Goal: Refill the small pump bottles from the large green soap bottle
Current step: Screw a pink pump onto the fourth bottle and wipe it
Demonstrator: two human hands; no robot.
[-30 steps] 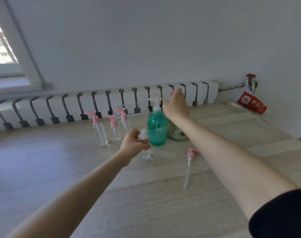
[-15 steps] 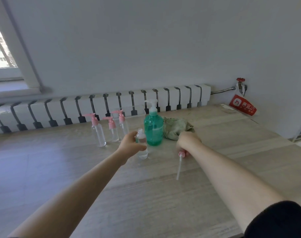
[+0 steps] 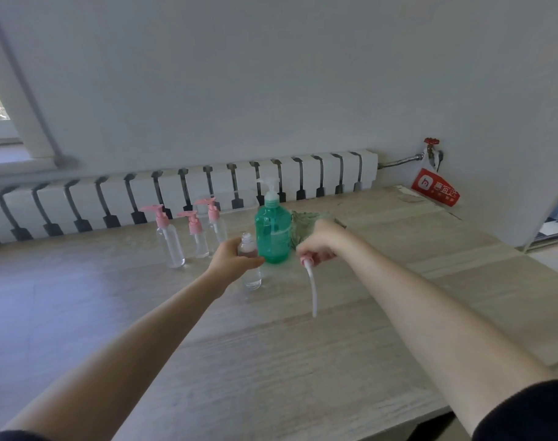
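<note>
At the left, three small clear plastic bottles with pink pump tops (image 3: 197, 238) stand together on the pale wooden table (image 3: 271, 361), not touched. Next, the left hand (image 3: 231, 257) has its fingers curled round the small clear bottle without a top (image 3: 251, 276), which stands upright on the table just beside the large green soap bottle with a white pump (image 3: 272, 233). To the right, the right hand (image 3: 319, 243) pinches the pink pump head with a long white tube (image 3: 310, 281); the tube hangs down, above the table. Both forearms reach forward. A green cloth (image 3: 303, 221) lies behind this hand.

The step seems to be the work on this one open bottle. If the pump goes back, its tube tip must enter the narrow neck, then the head is screwed on. I cannot tell how full the bottle is.
</note>
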